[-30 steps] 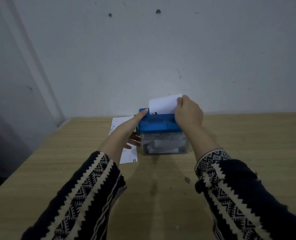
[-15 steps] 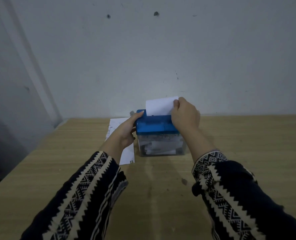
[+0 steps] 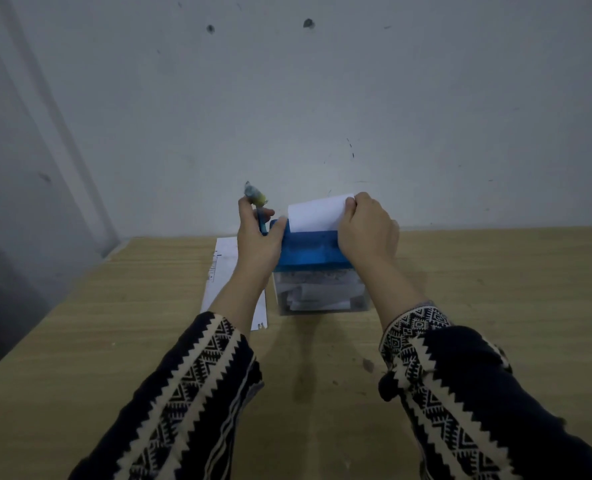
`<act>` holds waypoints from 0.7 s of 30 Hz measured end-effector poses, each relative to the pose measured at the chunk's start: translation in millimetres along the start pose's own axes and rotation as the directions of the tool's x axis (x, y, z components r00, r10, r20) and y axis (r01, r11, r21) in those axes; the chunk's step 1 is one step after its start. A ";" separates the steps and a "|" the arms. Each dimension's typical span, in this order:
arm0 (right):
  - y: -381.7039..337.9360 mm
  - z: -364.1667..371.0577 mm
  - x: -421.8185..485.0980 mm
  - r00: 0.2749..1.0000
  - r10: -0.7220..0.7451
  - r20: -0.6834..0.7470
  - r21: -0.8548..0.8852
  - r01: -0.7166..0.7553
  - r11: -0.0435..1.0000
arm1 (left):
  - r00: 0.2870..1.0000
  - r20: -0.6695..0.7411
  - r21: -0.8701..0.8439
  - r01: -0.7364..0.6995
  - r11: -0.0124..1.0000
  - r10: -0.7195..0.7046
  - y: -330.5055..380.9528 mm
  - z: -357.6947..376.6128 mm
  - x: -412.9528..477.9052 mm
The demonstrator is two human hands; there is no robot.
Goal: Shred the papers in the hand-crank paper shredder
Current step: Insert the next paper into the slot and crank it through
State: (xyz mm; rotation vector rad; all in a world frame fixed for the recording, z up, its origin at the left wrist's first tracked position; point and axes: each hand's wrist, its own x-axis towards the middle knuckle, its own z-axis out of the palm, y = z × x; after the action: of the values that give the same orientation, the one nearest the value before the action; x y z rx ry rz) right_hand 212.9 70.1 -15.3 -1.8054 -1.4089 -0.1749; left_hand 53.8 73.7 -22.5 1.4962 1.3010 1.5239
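Note:
The hand-crank shredder has a blue top and a clear bin holding white shreds. It stands on the wooden table near the wall. A white sheet stands upright in the top slot. My right hand pinches the sheet's right edge. My left hand grips the crank handle at the shredder's left side, with the handle raised above the top. More white papers lie flat left of the shredder, partly under my left arm.
A pale wall rises directly behind the shredder. The table's left edge runs diagonally, with dark floor beyond it. A small dark mark sits on the wood in front of the bin.
My left hand has risen from low beside the shredder to above its top, bringing the crank handle up. The sheet sits slightly lower in the slot. My right hand stays on it.

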 end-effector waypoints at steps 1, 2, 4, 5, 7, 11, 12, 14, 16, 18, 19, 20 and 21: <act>-0.3 0.3 -0.4 1.000 0.000 -0.004 -0.005 0.000 1.000 | 0.997 -0.067 0.017 -0.041 0.999 0.042 0.6 3.2 -2.7; -0.5 0.2 -0.8 1.000 0.001 -0.006 -0.009 -0.001 1.000 | 0.989 -0.128 0.010 -0.076 0.997 0.077 0.7 6.9 -5.5; -0.4 -0.5 -1.7 1.000 0.004 -0.012 -0.010 -0.004 1.000 | 0.969 -0.223 -0.056 -0.119 0.991 0.103 0.7 14.6 -13.8; 0.1 -1.0 -1.7 1.000 0.005 -0.011 -0.011 -0.005 1.000 | 0.961 -0.260 -0.106 -0.130 0.986 0.099 1.0 18.3 -19.3; 1.8 -1.8 -1.0 1.000 0.011 0.015 -0.013 -0.011 1.000 | 0.944 -0.327 -0.232 -0.123 0.965 0.041 0.7 24.0 -30.8; 5.5 -2.7 4.1 0.984 0.052 0.168 0.002 -0.053 0.999 | 0.900 -0.299 -0.602 0.081 0.795 -0.317 6.2 20.2 -44.7; 6.5 -3.2 5.5 0.977 0.060 0.206 0.009 -0.063 0.998 | 0.898 -0.276 -0.635 0.099 0.766 -0.344 5.3 18.1 -45.4; 7.5 -4.2 6.6 0.967 0.055 0.249 0.022 -0.063 0.998 | 0.897 -0.258 -0.654 0.112 0.748 -0.359 2.0 13.4 -49.7; 8.0 -5.9 6.9 0.966 0.041 0.254 0.036 -0.052 0.998 | 0.887 -0.242 -0.670 0.141 0.729 -0.394 -2.4 11.2 -56.3; 8.7 -7.0 6.6 0.969 0.036 0.246 0.043 -0.048 0.998 | 0.873 -0.232 -0.667 0.178 0.724 -0.429 -13.0 10.7 -67.1; 8.8 -7.6 6.5 0.970 0.034 0.240 0.042 -0.046 0.998 | 0.869 -0.217 -0.658 0.206 0.725 -0.444 -20.9 10.2 -72.7; 8.8 -7.6 6.3 0.971 0.033 0.237 0.042 -0.044 0.998 | 0.866 -0.197 -0.634 0.246 0.733 -0.461 -30.2 9.8 -77.0; 9.0 -8.0 6.3 0.971 0.030 0.235 0.044 -0.042 0.998 | 0.856 -0.170 -0.606 0.299 0.737 -0.488 -38.4 9.7 -81.4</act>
State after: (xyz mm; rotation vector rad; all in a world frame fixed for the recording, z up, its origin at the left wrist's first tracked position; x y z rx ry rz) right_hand 225.8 69.2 -11.1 -1.8565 -1.5274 0.0950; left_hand 68.5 12.5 -87.6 0.5567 1.1039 1.6911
